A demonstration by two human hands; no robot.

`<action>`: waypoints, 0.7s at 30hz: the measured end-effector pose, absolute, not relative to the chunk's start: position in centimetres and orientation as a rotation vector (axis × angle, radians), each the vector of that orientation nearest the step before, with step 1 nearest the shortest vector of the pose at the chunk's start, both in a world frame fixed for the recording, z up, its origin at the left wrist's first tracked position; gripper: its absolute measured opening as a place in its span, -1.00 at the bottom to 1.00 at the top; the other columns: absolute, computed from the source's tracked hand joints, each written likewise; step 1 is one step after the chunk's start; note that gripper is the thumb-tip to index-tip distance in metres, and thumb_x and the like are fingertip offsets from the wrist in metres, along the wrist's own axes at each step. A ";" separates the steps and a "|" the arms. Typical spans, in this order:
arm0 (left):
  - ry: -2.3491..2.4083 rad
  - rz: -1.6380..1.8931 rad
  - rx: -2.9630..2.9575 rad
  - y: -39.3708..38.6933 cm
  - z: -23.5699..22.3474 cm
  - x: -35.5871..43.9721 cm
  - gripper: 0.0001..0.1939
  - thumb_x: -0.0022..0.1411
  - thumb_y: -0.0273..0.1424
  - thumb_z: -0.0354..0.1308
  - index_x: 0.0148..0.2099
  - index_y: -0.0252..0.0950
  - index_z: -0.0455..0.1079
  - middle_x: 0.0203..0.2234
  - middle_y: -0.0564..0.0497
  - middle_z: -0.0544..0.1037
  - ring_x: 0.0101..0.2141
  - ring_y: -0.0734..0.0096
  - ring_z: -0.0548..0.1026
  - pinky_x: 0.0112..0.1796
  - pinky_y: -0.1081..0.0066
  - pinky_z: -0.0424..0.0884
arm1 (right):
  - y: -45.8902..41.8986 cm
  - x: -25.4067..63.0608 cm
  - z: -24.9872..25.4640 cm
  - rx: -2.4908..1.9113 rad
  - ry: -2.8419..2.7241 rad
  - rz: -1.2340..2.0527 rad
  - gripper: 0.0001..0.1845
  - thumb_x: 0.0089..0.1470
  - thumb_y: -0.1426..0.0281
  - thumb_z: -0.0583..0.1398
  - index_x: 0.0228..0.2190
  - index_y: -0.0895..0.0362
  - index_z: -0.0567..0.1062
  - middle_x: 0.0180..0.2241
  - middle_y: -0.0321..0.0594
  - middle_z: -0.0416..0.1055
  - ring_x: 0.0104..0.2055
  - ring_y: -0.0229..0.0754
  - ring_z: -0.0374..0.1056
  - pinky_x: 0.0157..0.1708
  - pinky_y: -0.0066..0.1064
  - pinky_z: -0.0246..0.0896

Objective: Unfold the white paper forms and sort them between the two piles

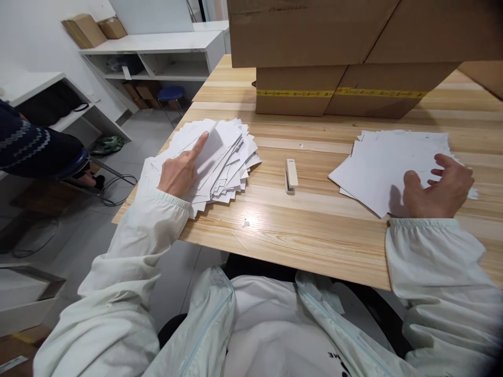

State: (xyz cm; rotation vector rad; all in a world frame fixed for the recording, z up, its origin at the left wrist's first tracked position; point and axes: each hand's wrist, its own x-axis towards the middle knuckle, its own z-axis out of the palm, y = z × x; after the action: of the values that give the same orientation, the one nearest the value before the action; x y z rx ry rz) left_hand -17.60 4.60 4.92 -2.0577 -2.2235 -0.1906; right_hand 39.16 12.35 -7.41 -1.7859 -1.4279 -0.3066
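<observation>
My left hand [178,170] rests on a messy, fanned pile of white paper sheets [231,157] at the left of the table. Its index finger points forward along the top sheet, while the other fingers are partly hidden. Over the near right part of a second, flatter stack of white sheets [377,167], my right hand [436,188] is held with thumb and fingers apart and nothing between them. Whether it touches the paper I cannot tell. A cream-coloured stapler [291,176] lies on the table between the two piles, apart from both hands.
Large cardboard boxes [298,91] are stacked at the back of the wooden table [275,235]. Small paper scraps lie near the front edge. To the left are white shelves [173,42], a blue stool [171,93], floor cables, and a seated person [35,141] partly in view.
</observation>
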 end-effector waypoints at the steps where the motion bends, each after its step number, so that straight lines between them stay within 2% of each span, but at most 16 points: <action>1: -2.210 -0.211 -2.052 4.5 4.8 -17.8 -0.26 0.30 -0.49 -0.15 0.51 -0.11 0.00 -0.08 -0.07 0.61 -0.13 0.26 0.58 -0.03 0.31 0.39 | 12.3 39.0 -7.3 -1.801 -1.417 -0.289 -0.21 -0.27 0.38 0.23 0.10 0.11 0.35 0.05 0.06 0.35 -0.01 0.12 0.40 -0.20 -0.06 0.40; 4: -2.198 -0.109 -2.077 4.2 4.8 -18.3 -0.37 0.32 -0.49 -0.18 0.35 -0.11 0.33 0.12 -0.12 0.55 -0.04 0.10 0.58 -0.05 0.22 0.40 | 12.3 38.5 -7.0 -1.834 -1.384 -0.231 -0.17 -0.29 0.40 0.22 0.14 0.13 0.35 0.09 0.08 0.33 -0.01 0.11 0.42 -0.19 -0.06 0.41; 6: -2.204 -0.002 -2.106 4.3 5.3 -18.3 -0.48 0.33 -0.39 -0.11 0.23 -0.20 0.45 0.10 -0.17 0.57 0.03 -0.02 0.55 -0.01 0.16 0.39 | 12.2 38.3 -6.8 -1.844 -1.366 -0.210 -0.16 -0.30 0.40 0.22 0.14 0.17 0.37 0.09 0.10 0.33 -0.02 0.11 0.44 -0.19 -0.07 0.41; 9: -2.204 0.165 -2.138 4.6 6.3 -17.9 -0.47 0.26 -0.25 0.04 0.22 -0.31 0.40 -0.03 -0.26 0.63 0.03 -0.17 0.54 0.00 0.09 0.38 | 12.1 38.2 -6.6 -1.859 -1.351 -0.197 -0.17 -0.30 0.39 0.22 0.12 0.17 0.38 0.08 0.10 0.34 -0.03 0.12 0.45 -0.21 -0.07 0.41; 12: -2.192 0.302 -2.170 4.9 7.0 -17.4 -0.40 0.19 -0.28 0.10 0.27 -0.32 0.32 -0.04 -0.31 0.62 0.00 -0.23 0.55 -0.05 0.05 0.39 | 12.1 38.1 -6.6 -1.855 -1.344 -0.196 -0.20 -0.28 0.38 0.21 0.12 0.12 0.39 0.08 0.07 0.36 -0.06 0.10 0.46 -0.25 -0.09 0.40; 17: -2.181 0.385 -2.156 5.3 6.3 -17.0 -0.45 0.11 -0.46 0.05 0.18 -0.34 0.39 -0.01 -0.34 0.60 -0.04 -0.20 0.55 -0.10 0.04 0.40 | 12.0 38.0 -6.7 -1.845 -1.345 -0.196 -0.21 -0.30 0.39 0.20 0.09 0.11 0.41 0.08 0.07 0.37 -0.09 0.07 0.46 -0.26 -0.11 0.40; 21: -2.274 0.199 -1.991 5.0 5.6 -17.5 -0.58 0.29 -0.42 -0.09 0.07 -0.33 0.49 -0.13 -0.29 0.63 -0.08 -0.12 0.56 -0.12 0.05 0.35 | 12.2 38.0 -6.2 -1.828 -1.335 -0.203 -0.23 -0.29 0.41 0.20 0.09 0.13 0.42 0.09 0.09 0.38 -0.10 0.06 0.48 -0.26 -0.11 0.42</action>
State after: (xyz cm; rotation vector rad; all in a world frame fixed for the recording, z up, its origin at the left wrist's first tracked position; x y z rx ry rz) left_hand -17.45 5.04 5.61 -1.9910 -2.2741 0.1995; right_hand 38.01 12.21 -6.18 -1.8282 -1.3348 -0.2033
